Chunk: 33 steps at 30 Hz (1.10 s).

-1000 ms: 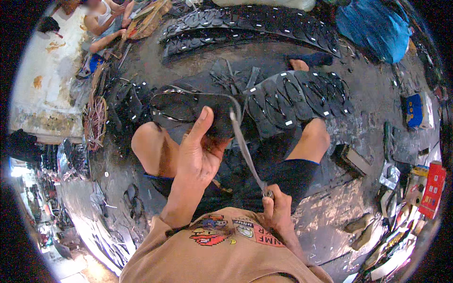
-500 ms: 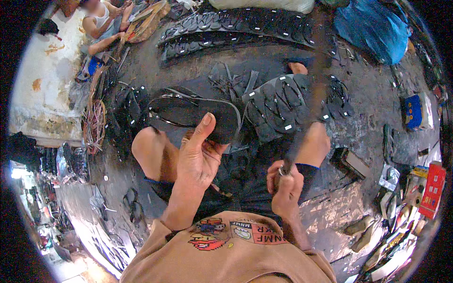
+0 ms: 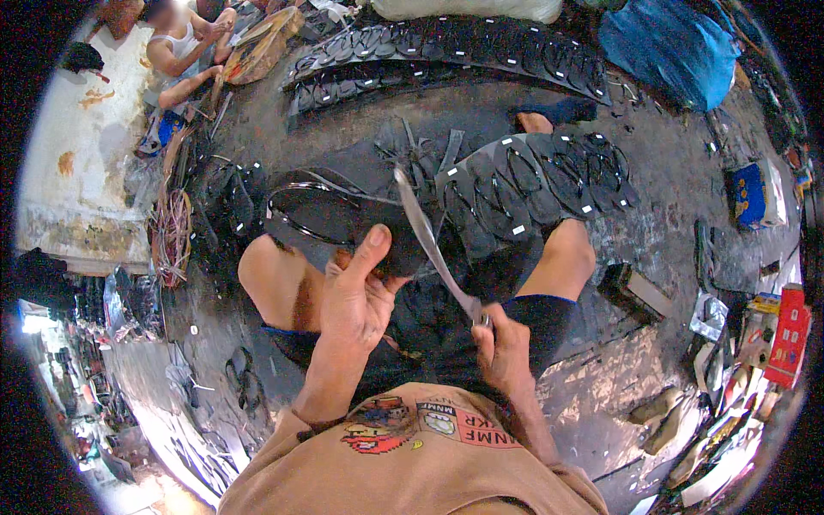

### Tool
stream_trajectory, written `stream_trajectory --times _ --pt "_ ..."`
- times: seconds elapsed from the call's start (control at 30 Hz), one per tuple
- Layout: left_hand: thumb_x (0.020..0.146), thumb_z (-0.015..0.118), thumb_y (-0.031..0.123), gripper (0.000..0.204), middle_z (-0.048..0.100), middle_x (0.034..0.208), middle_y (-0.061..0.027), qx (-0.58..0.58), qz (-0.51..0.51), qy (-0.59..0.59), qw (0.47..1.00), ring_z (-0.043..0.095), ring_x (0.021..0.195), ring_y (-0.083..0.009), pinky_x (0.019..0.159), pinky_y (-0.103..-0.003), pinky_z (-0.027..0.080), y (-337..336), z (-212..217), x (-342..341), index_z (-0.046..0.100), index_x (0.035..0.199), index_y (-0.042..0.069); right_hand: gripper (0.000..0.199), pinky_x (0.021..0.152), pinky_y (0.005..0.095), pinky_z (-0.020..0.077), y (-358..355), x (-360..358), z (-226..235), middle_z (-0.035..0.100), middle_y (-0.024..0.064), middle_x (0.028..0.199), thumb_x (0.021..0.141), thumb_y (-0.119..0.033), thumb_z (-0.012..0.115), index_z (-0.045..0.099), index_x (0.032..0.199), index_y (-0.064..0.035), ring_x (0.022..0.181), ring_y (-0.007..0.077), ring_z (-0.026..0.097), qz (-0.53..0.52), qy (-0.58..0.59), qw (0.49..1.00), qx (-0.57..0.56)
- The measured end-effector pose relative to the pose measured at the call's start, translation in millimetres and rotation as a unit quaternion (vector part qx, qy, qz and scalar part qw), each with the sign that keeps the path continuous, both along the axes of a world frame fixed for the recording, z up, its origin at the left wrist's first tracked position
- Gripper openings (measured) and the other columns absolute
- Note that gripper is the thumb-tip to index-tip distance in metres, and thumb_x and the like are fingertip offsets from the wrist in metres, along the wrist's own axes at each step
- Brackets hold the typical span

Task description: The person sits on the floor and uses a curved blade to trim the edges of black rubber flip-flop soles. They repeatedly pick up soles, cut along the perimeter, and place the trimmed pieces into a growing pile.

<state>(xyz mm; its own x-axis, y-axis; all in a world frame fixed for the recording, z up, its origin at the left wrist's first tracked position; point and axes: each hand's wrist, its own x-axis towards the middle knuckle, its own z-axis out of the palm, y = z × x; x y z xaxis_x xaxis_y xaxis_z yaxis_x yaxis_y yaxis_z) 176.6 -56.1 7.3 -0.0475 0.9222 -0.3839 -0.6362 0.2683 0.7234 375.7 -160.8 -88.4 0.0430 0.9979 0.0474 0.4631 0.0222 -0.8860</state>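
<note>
My left hand grips a black flip-flop by its right end, thumb on the upper side and the fingers mostly hidden behind. Glossy black straps arch over the flip-flop's left part. In my right hand is the handle of a knife with a long, slightly curved blade. The blade slants up and left, its upper part overlapping the flip-flop's right edge in view; whether it touches cannot be told. Just beyond it, to the right, lies a row of black flip-flops with small white labels.
Farther off lie long rows of more flip-flops and a blue plastic bag. A rectangular block sits right of my knee, near a blue and white box and a red box. Another person sits far left.
The knife has swung left from over my right knee to the flip-flop's right edge, my right hand shifting slightly left. A thin strip seen curving round that edge no longer shows there.
</note>
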Motion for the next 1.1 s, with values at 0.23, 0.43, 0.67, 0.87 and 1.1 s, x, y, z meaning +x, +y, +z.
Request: stream_trajectory --times 0.23,0.43,0.67,0.87,1.1 --pt "0.094 0.074 0.006 0.038 0.073 0.115 -0.0052 0.005 -0.05 0.027 0.998 0.071 0.106 -0.0239 0.092 -0.045 0.061 -21 -10 -19 0.063 0.13 0.007 0.042 0.067 0.056 0.0512 32 29 53 0.068 0.0209 0.074 0.105 -0.049 0.053 0.062 0.103 -0.0081 0.075 0.0478 0.068 0.131 -0.073 0.982 -0.116" --pt "0.085 0.078 0.001 0.052 0.072 0.122 -0.0096 -0.035 -0.116 0.083 0.989 0.071 0.109 -0.0261 0.098 -0.043 0.059 -36 -27 -31 0.06 0.134 0.003 0.038 0.064 0.0529 0.049 54 10 55 0.064 0.0213 0.073 0.11 -0.04 0.048 0.061 0.1 -0.0052 0.07 0.0437 0.066 0.183 -0.019 0.977 -0.103" --pt "0.092 0.08 0.024 0.049 0.068 0.121 -0.0071 -0.111 0.051 0.27 0.955 0.066 0.108 -0.0176 0.096 -0.034 0.053 -33 -7 1 0.059 0.131 0.002 0.04 0.051 0.0301 0.0349 71 -17 17 0.048 0.0009 0.065 0.114 -0.037 0.038 0.056 0.098 -0.0055 0.054 0.0106 0.044 0.021 0.17 0.983 -0.062" --pt "0.101 0.068 0.038 0.044 0.067 0.12 -0.004 -0.083 0.084 0.232 0.965 0.063 0.111 -0.0153 0.099 -0.033 0.049 -29 -43 -21 0.062 0.127 0.003 0.03 0.055 0.0444 0.0408 -20 -8 20 0.052 0.0202 0.066 0.108 -0.031 0.05 0.054 0.099 -0.0032 0.056 0.0392 0.054 0.175 0.059 0.963 -0.197" --pt "0.099 0.071 0.038 0.037 0.069 0.098 -0.005 -0.08 0.055 0.22 0.971 0.067 0.079 -0.0176 0.066 -0.034 0.056 -31 -44 -31 0.063 0.117 0.007 0.031 0.066 0.0582 0.0496 27 -53 -22 0.067 0.0264 0.078 0.104 -0.037 0.059 0.058 0.108 -0.0062 0.075 0.0495 0.066 0.141 -0.032 0.981 -0.127"
